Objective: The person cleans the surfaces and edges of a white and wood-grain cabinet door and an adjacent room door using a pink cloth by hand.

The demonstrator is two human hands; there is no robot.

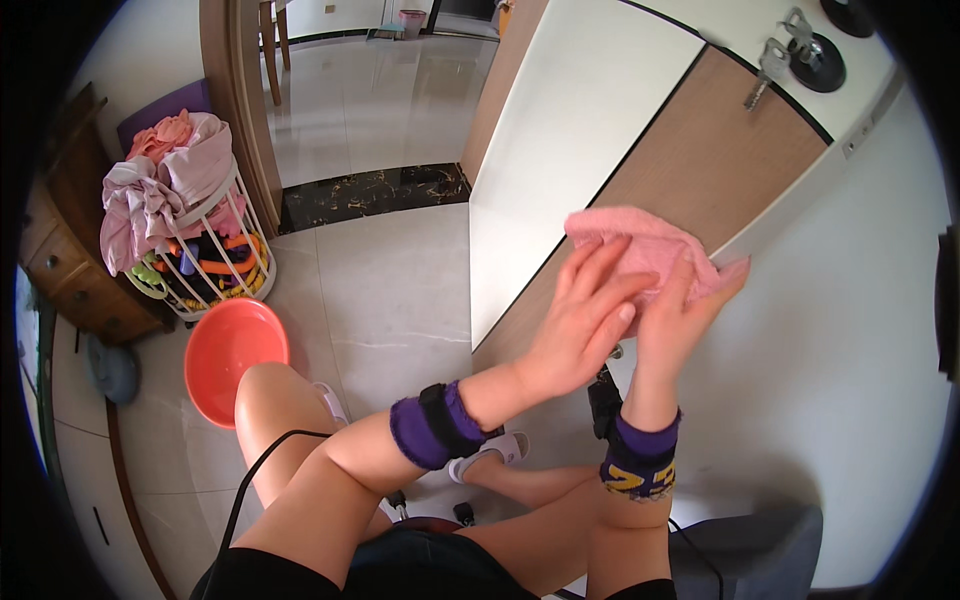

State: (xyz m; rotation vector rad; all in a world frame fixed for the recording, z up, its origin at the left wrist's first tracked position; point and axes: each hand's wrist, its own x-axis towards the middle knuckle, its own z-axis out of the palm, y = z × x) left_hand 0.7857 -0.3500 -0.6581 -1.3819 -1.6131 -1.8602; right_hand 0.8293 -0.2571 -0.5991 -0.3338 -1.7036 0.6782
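Note:
A pink cloth [650,240] is held up between my two hands, in front of the brown panel of a white door. Over its lower left part lie the slightly bent fingers of my left hand [580,325], pressed to the fabric. My right hand [675,315] grips the cloth from below, near the door's edge, with its thumb and fingers around it. Part of the fabric is hidden behind my fingers. A purple band with a black strap circles each wrist.
The door [570,110] stands ajar, with keys [768,72] hanging from its lock. At the left are a red basin [238,350] and a white rack [235,200] heaped with pink fabric. A wooden drawer cabinet [75,275] is beside it. A grey seat [760,550] stands lower right.

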